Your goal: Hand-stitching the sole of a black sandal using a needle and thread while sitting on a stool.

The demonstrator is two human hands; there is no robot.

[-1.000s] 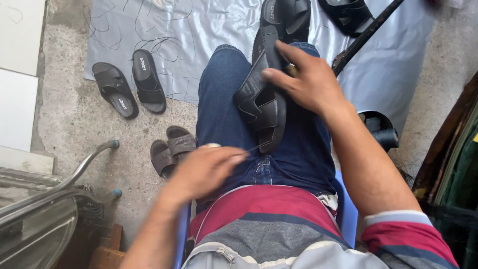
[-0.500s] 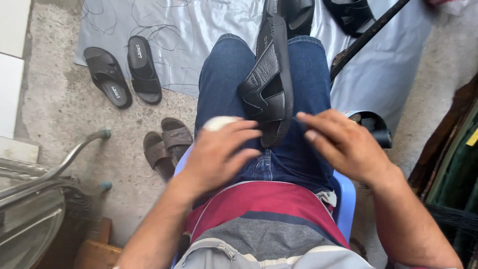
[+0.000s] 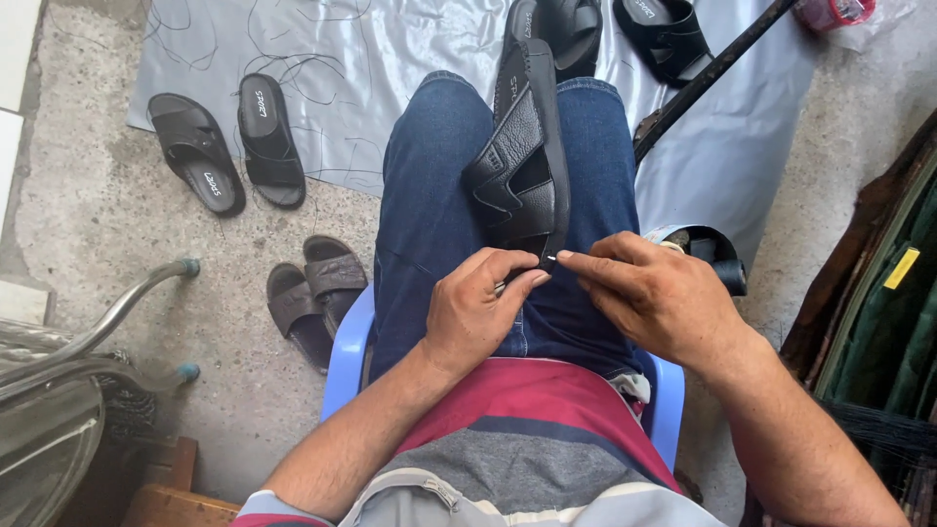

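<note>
A black leather sandal (image 3: 522, 166) lies lengthwise on my lap, between my thighs in blue jeans, with its heel end toward me. My left hand (image 3: 478, 312) pinches the sandal's heel edge between thumb and forefinger. My right hand (image 3: 664, 298) meets it from the right. Its fingertips are closed on a small thin pale piece, like a needle (image 3: 552, 260), right at the heel. I am sitting on a blue plastic chair (image 3: 342, 351).
A pair of black sandals (image 3: 224, 146) lies on a grey sheet (image 3: 390, 68) at the left, and a brown pair (image 3: 312, 288) lies on the concrete beside the chair. More black sandals (image 3: 664, 34) and a dark rod (image 3: 703, 78) lie ahead. A metal frame (image 3: 117, 312) stands at the left.
My right hand came down from the top of the sandal to its heel end. My left hand moved up to meet it. The sandal now lies straighter along my lap.
</note>
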